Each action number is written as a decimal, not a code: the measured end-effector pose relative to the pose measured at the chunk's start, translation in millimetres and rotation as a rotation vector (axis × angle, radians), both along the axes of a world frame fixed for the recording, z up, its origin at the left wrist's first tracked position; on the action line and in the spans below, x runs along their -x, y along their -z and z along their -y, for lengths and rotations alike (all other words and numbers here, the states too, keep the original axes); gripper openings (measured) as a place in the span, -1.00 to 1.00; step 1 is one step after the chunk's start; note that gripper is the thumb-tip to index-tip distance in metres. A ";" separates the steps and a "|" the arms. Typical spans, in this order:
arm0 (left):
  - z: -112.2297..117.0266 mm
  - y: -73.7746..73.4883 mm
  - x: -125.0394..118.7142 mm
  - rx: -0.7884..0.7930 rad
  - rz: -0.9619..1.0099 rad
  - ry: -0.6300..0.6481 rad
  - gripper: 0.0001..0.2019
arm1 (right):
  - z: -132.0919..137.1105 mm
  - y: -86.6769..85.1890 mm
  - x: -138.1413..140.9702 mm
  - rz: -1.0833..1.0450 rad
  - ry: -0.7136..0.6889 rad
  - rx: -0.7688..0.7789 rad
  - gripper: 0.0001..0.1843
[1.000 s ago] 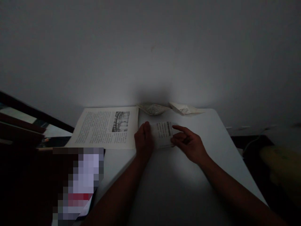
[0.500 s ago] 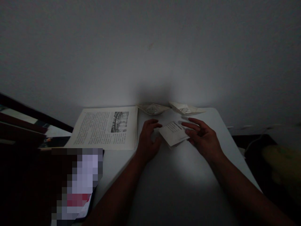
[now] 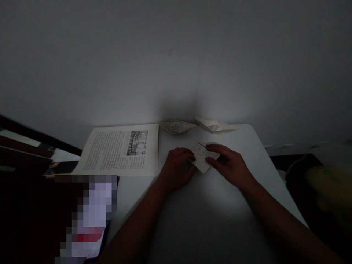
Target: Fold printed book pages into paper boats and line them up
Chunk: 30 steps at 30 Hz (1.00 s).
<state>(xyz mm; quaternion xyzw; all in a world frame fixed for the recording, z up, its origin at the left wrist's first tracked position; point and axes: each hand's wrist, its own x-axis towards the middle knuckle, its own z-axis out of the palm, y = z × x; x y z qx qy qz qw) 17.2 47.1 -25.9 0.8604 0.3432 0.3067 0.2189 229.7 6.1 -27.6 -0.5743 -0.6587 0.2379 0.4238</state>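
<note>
A plain grey-white wall point(image 3: 176, 55) fills the upper half of the dim view. Below it a white rectangular table point(image 3: 209, 220) stands with its far edge against the wall.

On the left part of the table lies an open printed book with a black-and-white picture on its page point(image 3: 121, 150). Its right edge is near the person's left hand point(image 3: 177, 168). In front of the book, at the table's left edge, is a blurred-out flat object point(image 3: 90, 212) that cannot be made out.

The left hand has its fingers curled, with the tips closed on the left edge of a small folded piece of printed paper point(image 3: 202, 157). The right hand point(image 3: 231, 165) grips the paper's right side, fingers bent over its upper edge. The paper sits between the two hands, turned cornerwise, low over the middle of the table; whether it touches the table cannot be told.

Behind it, along the wall, two small folded paper boats rest side by side, one point(image 3: 176, 126) left of the other point(image 3: 214, 125).
</note>
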 end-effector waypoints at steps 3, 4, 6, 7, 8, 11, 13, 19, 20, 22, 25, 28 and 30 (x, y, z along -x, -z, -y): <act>-1.1 -1.8 0.1 -0.010 -0.008 -0.042 -0.80 | 0.2 -1.9 -1.9 0.094 -0.077 -0.081 -0.60; -1.5 -2.0 0.1 -0.015 -0.011 -0.056 -0.81 | -0.1 -1.6 -3.2 0.129 -0.092 -0.091 -0.55; -2.3 -1.5 0.4 -0.021 -0.013 -0.069 -0.82 | -1.5 0.5 -6.2 0.201 -0.111 -0.103 -0.52; -2.6 -1.0 0.6 -0.021 -0.012 -0.069 -0.83 | -2.4 2.0 -7.6 0.231 -0.120 -0.109 -0.54; -2.8 -0.5 0.7 -0.020 -0.013 -0.068 -0.83 | -3.3 3.6 -8.7 0.254 -0.128 -0.116 -0.57; -3.0 1.1 0.9 -0.023 -0.022 -0.070 -0.82 | -5.1 7.4 -10.3 0.286 -0.138 -0.124 -0.71; -3.1 1.5 0.9 -0.026 -0.038 -0.076 -0.83 | -5.3 8.6 -10.6 0.310 -0.116 -0.121 -0.78; -5.0 -1.4 4.3 -0.017 -0.117 -0.176 -0.88 | -5.1 9.4 -13.7 0.408 -0.020 -0.111 -0.86; -5.3 -2.1 4.9 -0.011 -0.124 -0.189 -0.88 | -5.2 9.3 -14.1 0.414 -0.020 -0.111 -0.86; -5.7 -3.2 5.5 -0.006 -0.139 -0.211 -0.88 | -5.5 8.4 -14.3 0.417 -0.026 -0.109 -0.86; -5.6 -3.1 5.3 -0.019 -0.158 -0.230 -0.86 | -5.2 5.4 -12.1 0.410 -0.030 -0.094 -0.84; -4.9 -2.2 4.5 -0.042 -0.176 -0.241 -0.86 | -4.3 2.0 -7.5 0.407 -0.025 -0.069 -0.82; -3.9 -2.0 3.6 -0.044 -0.193 -0.263 -0.87 | -3.6 0.1 -4.2 0.422 -0.020 -0.050 -0.81</act>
